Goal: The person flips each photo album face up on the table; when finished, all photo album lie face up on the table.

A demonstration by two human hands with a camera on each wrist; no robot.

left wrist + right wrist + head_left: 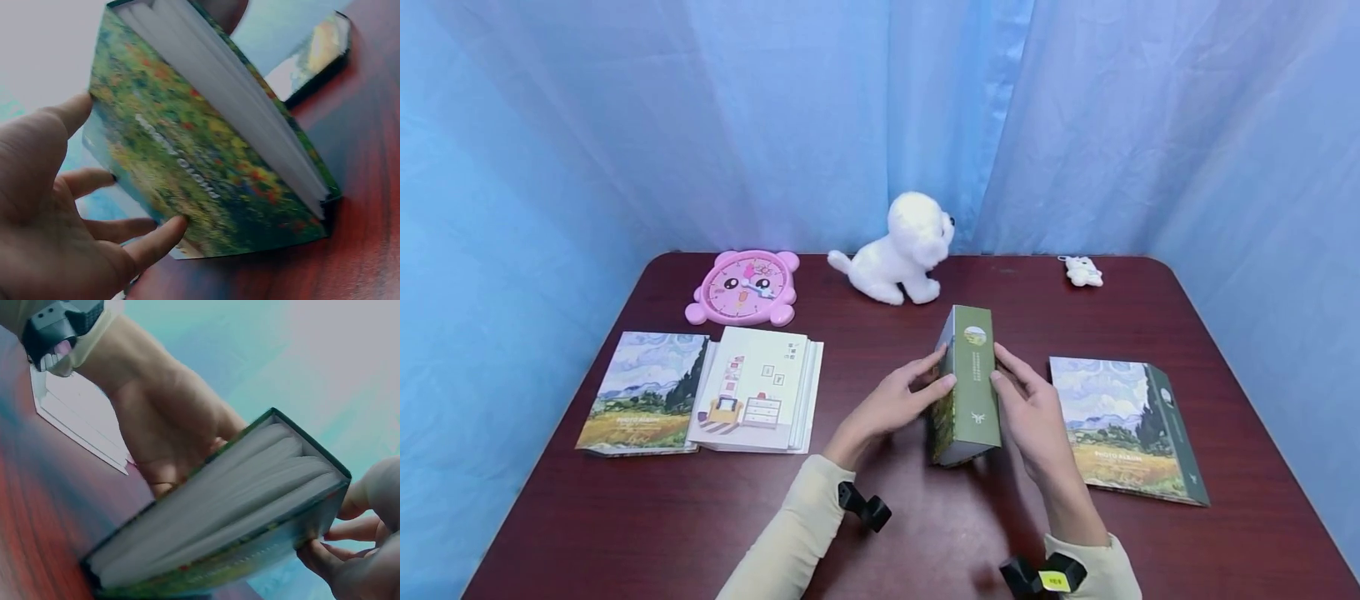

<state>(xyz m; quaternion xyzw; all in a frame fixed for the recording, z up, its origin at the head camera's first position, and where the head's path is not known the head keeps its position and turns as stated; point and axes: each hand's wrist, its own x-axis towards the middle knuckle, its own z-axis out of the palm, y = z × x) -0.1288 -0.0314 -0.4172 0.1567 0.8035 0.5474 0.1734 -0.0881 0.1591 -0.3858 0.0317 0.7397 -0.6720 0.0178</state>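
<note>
The table bears albums, a clock — and toys.

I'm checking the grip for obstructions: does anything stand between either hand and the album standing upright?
Nothing visible does. The left hand touches the upright album on one side, the right hand on the other. The painted album lies beyond the right hand, not in between.

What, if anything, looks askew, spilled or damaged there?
Nothing looks spilled or damaged, the upright green-spined photo album included. Slightly askew, left of the person's left hand: the rectangular cream book with a printed room scene; white layers jut unevenly past its right edge, so it looks poorly squared.
</note>
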